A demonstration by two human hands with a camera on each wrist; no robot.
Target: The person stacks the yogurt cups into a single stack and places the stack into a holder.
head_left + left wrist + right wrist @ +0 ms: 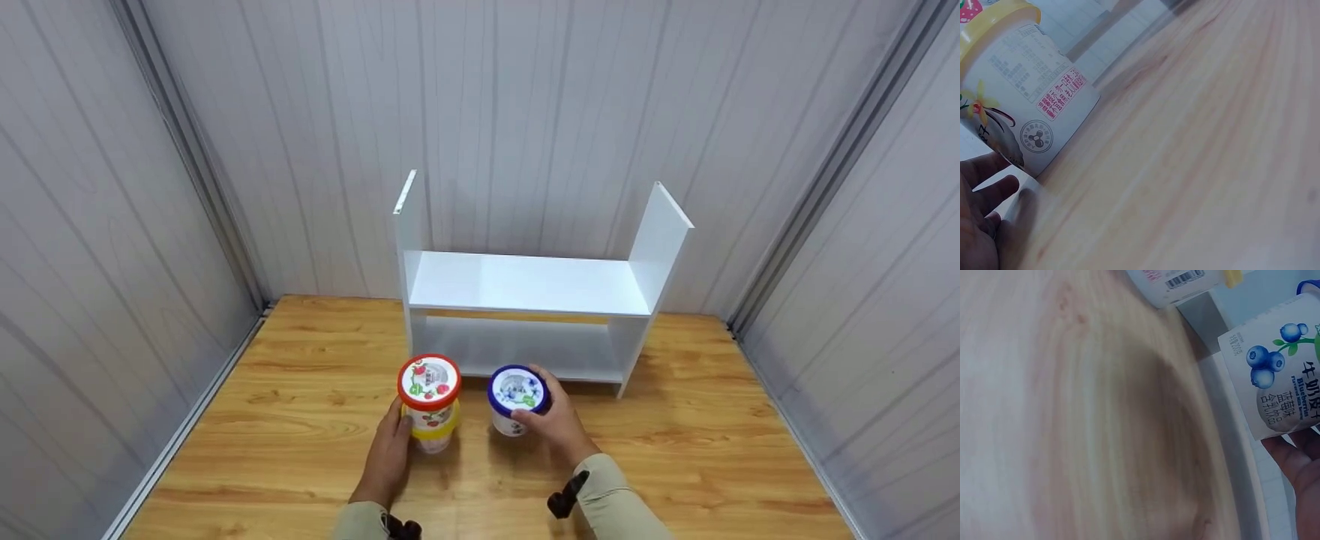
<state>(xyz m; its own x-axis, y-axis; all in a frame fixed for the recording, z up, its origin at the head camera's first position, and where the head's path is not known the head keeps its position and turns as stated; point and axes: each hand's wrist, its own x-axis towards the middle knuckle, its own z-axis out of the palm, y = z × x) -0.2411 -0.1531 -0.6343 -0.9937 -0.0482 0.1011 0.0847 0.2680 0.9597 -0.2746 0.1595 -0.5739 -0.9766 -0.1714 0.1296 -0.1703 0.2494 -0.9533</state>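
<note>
Two printed paper tubs stand stacked in front of the left part of the shelf in the head view: a red-lidded tub (430, 381) on top of a yellow-lidded tub (1044, 84). My left hand (386, 454) is at the left side of this stack, its fingers (995, 194) loosely extended beside the lower tub's base in the left wrist view. To the right, my right hand (559, 420) grips a blue-lidded tub (517, 390) between thumb and fingers. Blueberries are printed on its side, and in the right wrist view it is held above the wooden tabletop.
A white two-level shelf (525, 283) with tall side panels stands behind the tubs. The wooden tabletop (300, 420) extends on both sides of it. Pale panelled walls (525, 112) enclose the table at the back, left and right.
</note>
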